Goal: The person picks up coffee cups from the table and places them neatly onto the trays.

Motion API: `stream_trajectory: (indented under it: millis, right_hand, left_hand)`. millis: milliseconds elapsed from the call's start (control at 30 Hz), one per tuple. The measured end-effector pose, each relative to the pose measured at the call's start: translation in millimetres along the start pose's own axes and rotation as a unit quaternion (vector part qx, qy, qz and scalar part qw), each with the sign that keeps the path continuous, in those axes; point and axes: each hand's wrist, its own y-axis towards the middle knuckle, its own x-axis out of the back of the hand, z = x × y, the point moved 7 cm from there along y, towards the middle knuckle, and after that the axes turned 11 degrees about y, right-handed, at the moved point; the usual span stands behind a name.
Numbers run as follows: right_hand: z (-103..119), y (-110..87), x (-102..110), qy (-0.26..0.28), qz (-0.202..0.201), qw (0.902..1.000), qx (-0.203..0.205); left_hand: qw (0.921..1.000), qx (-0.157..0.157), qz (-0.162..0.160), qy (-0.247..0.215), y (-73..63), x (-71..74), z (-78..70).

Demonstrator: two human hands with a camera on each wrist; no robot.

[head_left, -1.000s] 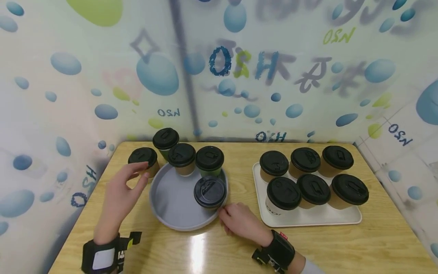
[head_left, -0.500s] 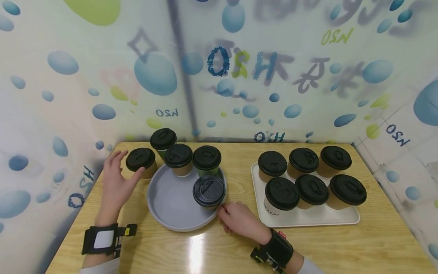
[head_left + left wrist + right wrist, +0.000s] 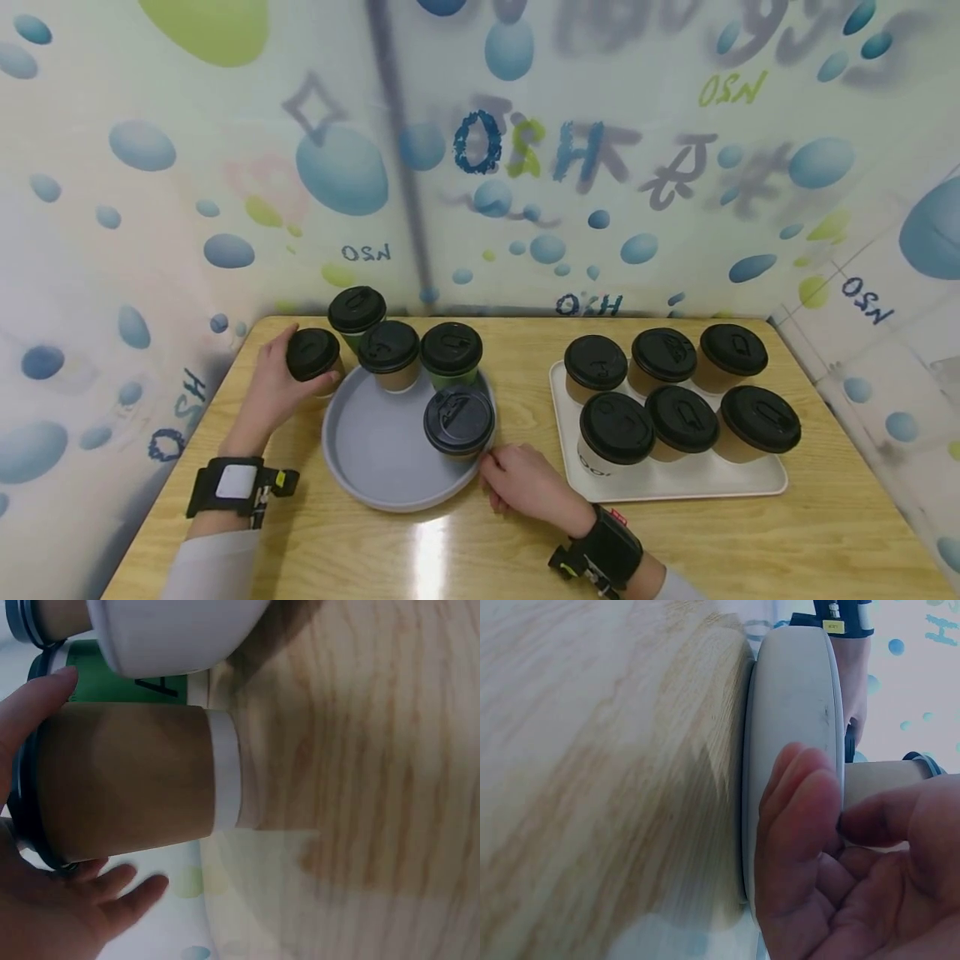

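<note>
My left hand (image 3: 279,385) is around a brown paper cup (image 3: 127,780) with a black lid, left of the round grey tray (image 3: 375,471). In the left wrist view the thumb lies by the lid's edge. The other fingers spread along the opposite side, with a gap from the cup wall. The cup stands upright on the table. My right hand (image 3: 528,487), fingers curled, holds the tray's rim at its near right side. In the tray are a brown cup (image 3: 397,379), a green cup (image 3: 453,377) and another black-lidded cup (image 3: 459,421).
Behind the tray's left side stands a green cup (image 3: 356,312). To the right, a white rectangular tray (image 3: 697,483) carries several black-lidded cups. A patterned wall (image 3: 465,233) rises behind the wooden table (image 3: 360,550).
My left hand first drew back leftward from the cup with thumb and fingers apart, then moved in around it. My right hand has stayed at the round tray's rim.
</note>
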Motion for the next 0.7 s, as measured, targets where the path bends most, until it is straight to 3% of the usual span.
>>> stream_trajectory:
  millis: [100,200,333,467,567,700]
  right_hand:
    - [-0.2,0.5,-0.6,-0.004,0.001,1.0,-0.001]
    - [-0.2,0.3,-0.9,-0.005,0.003,1.0,-0.004]
    - [0.5,0.5,-0.2,-0.01,0.002,0.9999,-0.003]
    - [1.6,0.5,0.1,-0.018,0.002,0.9998,0.007]
    - [2.0,0.6,-0.1,-0.02,0.003,0.9998,0.01]
    - [1.1,0.3,-0.4,-0.013,0.002,0.9999,0.002]
  left_hand:
    - [1.0,-0.001,-0.002,0.0,-1.3,-1.6,1.2]
    - [0.9997,0.001,-0.024,-0.004,-6.9,3.9,0.7]
    - [0.9966,-0.019,-0.08,-0.012,-19.3,23.6,-7.2]
    - [0.9905,-0.045,-0.128,-0.017,-35.3,45.6,-24.6]
    - [0.9895,-0.058,-0.13,-0.026,-47.2,55.4,-41.7]
    - [0.9884,-0.095,-0.112,-0.038,-60.8,57.7,-65.2]
